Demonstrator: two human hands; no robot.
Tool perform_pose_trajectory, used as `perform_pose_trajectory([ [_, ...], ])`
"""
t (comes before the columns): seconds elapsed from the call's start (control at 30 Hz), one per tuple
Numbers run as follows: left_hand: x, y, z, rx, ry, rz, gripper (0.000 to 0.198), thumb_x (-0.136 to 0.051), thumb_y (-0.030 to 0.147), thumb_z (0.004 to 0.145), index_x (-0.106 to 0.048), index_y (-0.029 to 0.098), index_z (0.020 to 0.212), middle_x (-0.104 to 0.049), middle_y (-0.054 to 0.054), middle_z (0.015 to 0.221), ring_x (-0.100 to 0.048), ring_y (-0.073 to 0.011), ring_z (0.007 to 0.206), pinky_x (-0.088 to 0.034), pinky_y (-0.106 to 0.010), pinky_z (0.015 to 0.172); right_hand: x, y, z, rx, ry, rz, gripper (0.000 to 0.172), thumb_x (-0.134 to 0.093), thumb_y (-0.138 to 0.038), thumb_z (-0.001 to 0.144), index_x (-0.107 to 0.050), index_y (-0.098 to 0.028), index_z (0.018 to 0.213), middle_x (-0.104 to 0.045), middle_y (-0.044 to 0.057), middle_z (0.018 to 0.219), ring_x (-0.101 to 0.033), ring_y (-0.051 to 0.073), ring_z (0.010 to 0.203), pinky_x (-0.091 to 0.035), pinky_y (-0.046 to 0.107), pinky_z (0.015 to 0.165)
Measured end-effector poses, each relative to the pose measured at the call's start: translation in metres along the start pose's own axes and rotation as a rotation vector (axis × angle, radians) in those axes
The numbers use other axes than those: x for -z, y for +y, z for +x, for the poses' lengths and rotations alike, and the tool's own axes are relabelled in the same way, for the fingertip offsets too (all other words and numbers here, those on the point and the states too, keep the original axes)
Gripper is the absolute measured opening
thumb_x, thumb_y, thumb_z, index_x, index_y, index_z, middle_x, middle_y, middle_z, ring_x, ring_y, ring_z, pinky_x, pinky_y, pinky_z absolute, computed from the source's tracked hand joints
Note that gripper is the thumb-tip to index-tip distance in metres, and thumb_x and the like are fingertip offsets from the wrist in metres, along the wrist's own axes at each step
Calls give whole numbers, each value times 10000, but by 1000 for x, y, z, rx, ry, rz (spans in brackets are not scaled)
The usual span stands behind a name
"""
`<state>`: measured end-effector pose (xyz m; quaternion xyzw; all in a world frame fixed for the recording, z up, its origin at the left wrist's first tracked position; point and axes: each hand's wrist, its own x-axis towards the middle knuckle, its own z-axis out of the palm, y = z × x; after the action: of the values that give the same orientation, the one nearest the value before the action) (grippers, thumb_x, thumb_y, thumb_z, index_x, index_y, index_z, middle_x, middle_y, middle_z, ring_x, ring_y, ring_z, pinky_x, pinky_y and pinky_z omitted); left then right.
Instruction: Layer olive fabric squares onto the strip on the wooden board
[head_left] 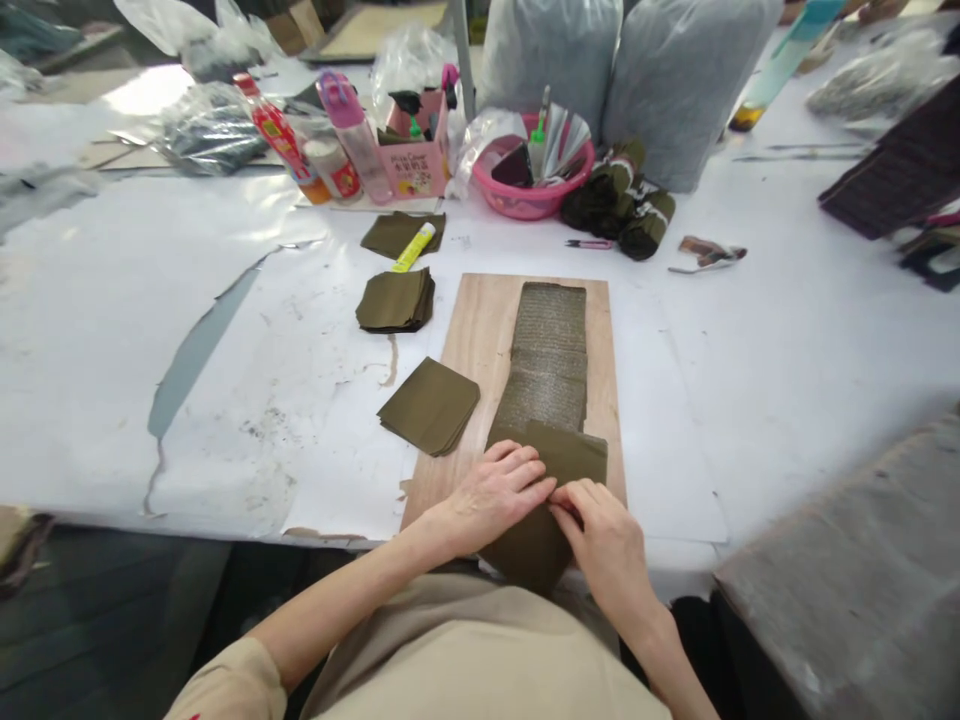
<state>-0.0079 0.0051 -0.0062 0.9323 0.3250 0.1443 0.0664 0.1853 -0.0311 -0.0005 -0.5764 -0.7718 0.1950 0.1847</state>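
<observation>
A wooden board [480, 315] lies on the white-covered table in front of me. On it, several olive fabric pieces [549, 330] form an overlapping column with a pale speckled surface. At the near end lies a smooth olive fabric piece [574, 455]. My left hand [495, 497] rests flat on this fabric, fingers stretched out. Close beside it, my right hand [606, 535] pinches the fabric's near edge between thumb and fingers. More olive fabric [529, 548] hangs below my hands over the table edge. Left of the board sits a stack of olive fabric pieces [429, 405].
Farther back are another fabric stack [395, 300] and a yellow tube [414, 248] on more pieces. A pink basket [532, 200], a pink box [416, 165], bottles [281, 135] and rolled dark fabric [646, 225] stand behind. A grey-covered surface [855, 560] borders me at right.
</observation>
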Motion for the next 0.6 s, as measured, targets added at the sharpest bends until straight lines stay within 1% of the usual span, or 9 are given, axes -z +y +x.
perform_pose_trajectory([
  [0.07, 0, -2, 5, -9, -52, -52, 175, -475, 215, 991, -632, 179, 1060, -640, -45, 931, -567, -177, 980, -420, -353, 936, 3, 1, 0, -5, 20, 75, 264, -476, -354, 979, -574, -228, 768, -625, 6, 759, -595, 162, 722, -439, 284, 655],
  [0.13, 1, -6, 7, 8, -86, -102, 163, -491, 236, 986, -644, 185, 969, -620, -28, 830, -567, -163, 879, -423, -329, 865, 5, 3, -1, -27, 26, 139, 296, -479, -400, 973, -583, -230, 754, -630, 4, 745, -606, 156, 700, -455, 274, 638],
  [0.27, 10, -15, 1, 83, -121, -165, 181, -515, 256, 973, -640, 183, 864, -617, -20, 782, -572, -147, 799, -418, -294, 743, 7, 13, 0, -44, 27, 210, 333, -467, -476, 961, -615, -241, 777, -662, -9, 747, -633, 142, 658, -493, 244, 611],
  [0.33, 17, -20, -4, 129, -121, -190, 215, -493, 266, 982, -639, 179, 850, -631, -17, 779, -584, -135, 768, -425, -275, 719, 6, 19, 3, -41, 38, 242, 354, -471, -526, 942, -638, -251, 794, -684, -17, 751, -643, 134, 629, -509, 226, 591],
  [0.43, 32, -30, -13, 203, -78, -260, 239, -460, 274, 998, -650, 177, 889, -665, -16, 811, -613, -128, 776, -443, -253, 740, 4, 26, 8, -71, 62, 279, 396, -483, -590, 907, -661, -253, 796, -704, -15, 748, -654, 138, 604, -527, 215, 575],
  [0.5, 46, -38, -21, 284, -21, -338, 241, -456, 271, 999, -655, 175, 903, -682, -21, 840, -628, -129, 798, -451, -243, 749, 3, 29, 11, -119, 97, 284, 414, -482, -612, 895, -671, -252, 817, -716, -8, 767, -666, 145, 610, -537, 217, 577],
  [0.57, 61, -50, -30, 423, 56, -430, 242, -460, 281, 995, -659, 173, 909, -688, -28, 851, -634, -130, 804, -458, -226, 730, 4, 31, 13, -159, 130, 274, 417, -476, -616, 894, -674, -253, 840, -724, -3, 789, -674, 150, 614, -539, 221, 573],
  [0.6, 67, -57, -34, 519, 107, -473, 242, -460, 294, 994, -659, 174, 923, -690, -27, 861, -635, -128, 796, -462, -218, 714, 4, 32, 13, -162, 142, 264, 416, -473, -615, 896, -673, -254, 847, -726, -2, 799, -677, 153, 621, -540, 224, 576],
])
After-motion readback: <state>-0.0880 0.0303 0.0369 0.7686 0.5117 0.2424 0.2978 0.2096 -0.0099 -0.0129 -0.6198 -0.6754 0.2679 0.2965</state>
